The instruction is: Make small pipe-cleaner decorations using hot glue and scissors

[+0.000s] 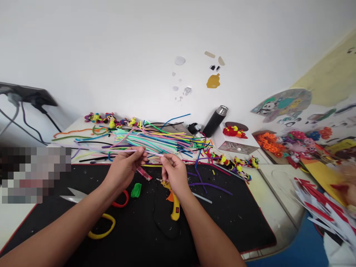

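A pale lilac pipe cleaner stretches between my two hands above the black mat's back edge. My left hand pinches it between thumb and fingers, with one end running on to the left. At the other side my right hand has its thumb and fingers closed on the strand near its right end. Just behind lies a big heap of pipe cleaners in many colours. Below my right hand rests a yellow glue gun. A small green bundle sits between my forearms.
Scissors with yellow and red handles lie partly under my left forearm on the black mat. Small fuzzy figures stand at right. Behind are a black flask and a white box. A power strip hangs at left.
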### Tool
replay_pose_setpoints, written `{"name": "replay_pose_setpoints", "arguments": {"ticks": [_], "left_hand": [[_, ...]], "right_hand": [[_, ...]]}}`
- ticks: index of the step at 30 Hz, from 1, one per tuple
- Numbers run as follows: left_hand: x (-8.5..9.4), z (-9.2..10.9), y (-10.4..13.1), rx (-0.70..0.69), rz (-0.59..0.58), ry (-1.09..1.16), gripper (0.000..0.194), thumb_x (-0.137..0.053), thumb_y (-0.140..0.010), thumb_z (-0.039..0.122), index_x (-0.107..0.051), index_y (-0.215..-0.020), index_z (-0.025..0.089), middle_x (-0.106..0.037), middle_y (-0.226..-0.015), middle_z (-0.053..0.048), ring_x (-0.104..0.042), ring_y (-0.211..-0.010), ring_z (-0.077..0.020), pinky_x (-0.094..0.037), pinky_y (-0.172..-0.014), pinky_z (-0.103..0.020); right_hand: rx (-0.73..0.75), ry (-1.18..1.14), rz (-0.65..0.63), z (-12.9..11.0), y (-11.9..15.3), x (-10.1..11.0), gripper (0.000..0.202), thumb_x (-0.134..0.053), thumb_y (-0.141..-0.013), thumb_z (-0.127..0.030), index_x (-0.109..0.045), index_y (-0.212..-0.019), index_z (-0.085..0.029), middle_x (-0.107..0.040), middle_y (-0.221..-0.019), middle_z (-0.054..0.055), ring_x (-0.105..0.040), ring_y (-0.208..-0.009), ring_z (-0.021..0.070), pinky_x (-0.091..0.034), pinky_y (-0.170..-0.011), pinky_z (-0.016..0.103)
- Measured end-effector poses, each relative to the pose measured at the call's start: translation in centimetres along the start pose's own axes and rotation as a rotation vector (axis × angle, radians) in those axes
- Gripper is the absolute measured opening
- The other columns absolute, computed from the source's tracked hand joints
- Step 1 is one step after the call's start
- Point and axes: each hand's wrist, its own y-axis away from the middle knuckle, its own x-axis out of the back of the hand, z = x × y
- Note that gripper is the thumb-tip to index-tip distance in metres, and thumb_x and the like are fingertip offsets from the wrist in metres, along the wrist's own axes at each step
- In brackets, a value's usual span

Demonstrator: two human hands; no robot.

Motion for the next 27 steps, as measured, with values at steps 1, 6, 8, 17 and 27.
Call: {"name": "replay_pose_setpoints", "arguments": {"ticks": [1,6,8,17,27], "left_hand": [[-0.03,-0.19,0.05,0.003,0.002,-0.009,0.044,-0.103,-0.054,0.039,-0.078,-0.078,0.012,-0.073,-0.071,-0.005,-0.065,-0.065,-0.0136,-0.053,-0.057,-0.02],[0.01,-0.83,0.32,-0.001,-0.03,-0.069,0.041,-0.101,-0.058,0.04,-0.079,-0.079,0.013,-0.074,-0.07,-0.005,-0.064,-0.062,-0.0147,-0.053,-0.055,-0.022],[0.08,-0.9,0.33,-0.007,-0.029,-0.076,0.041,-0.101,-0.059,0.04,-0.079,-0.081,0.013,-0.074,-0.071,-0.006,-0.064,-0.062,-0.0146,-0.053,-0.055,-0.021],[0.4,-0.67,-0.02,0.008,0.017,0.024,0.043,-0.102,-0.056,0.037,-0.078,-0.081,0.012,-0.072,-0.075,-0.004,-0.065,-0.066,-0.0129,-0.054,-0.055,-0.017],[0.15,-1.14,0.4,0.028,0.012,0.015,0.044,-0.102,-0.056,0.038,-0.079,-0.083,0.011,-0.072,-0.072,-0.004,-0.065,-0.065,-0.0133,-0.052,-0.055,-0.019]], "right_hand": [[0.0,-0.016,0.007,0.03,-0.04,0.01,0.038,-0.076,-0.083,-0.052,-0.066,-0.095,-0.018,-0.055,-0.048,-0.009,-0.044,-0.033,0.0075,-0.026,-0.034,0.019],[0.024,-0.048,0.016,0.02,-0.06,0.07,0.032,-0.075,-0.084,-0.047,-0.066,-0.093,-0.018,-0.054,-0.048,-0.009,-0.042,-0.033,0.0068,-0.026,-0.034,0.018],[0.038,-0.042,0.011,-0.02,-0.02,0.08,0.03,-0.074,-0.085,-0.046,-0.067,-0.093,-0.018,-0.053,-0.048,-0.009,-0.042,-0.033,0.0068,-0.027,-0.034,0.018],[0.046,0.012,0.002,0.09,0.27,-0.06,0.033,-0.074,-0.085,-0.048,-0.066,-0.097,-0.019,-0.054,-0.05,-0.01,-0.043,-0.033,0.007,-0.031,-0.036,0.019],[0.036,0.022,0.02,-0.06,0.2,-0.21,0.04,-0.075,-0.083,-0.055,-0.063,-0.096,-0.019,-0.053,-0.048,-0.01,-0.042,-0.032,0.0071,-0.03,-0.035,0.019]]}}
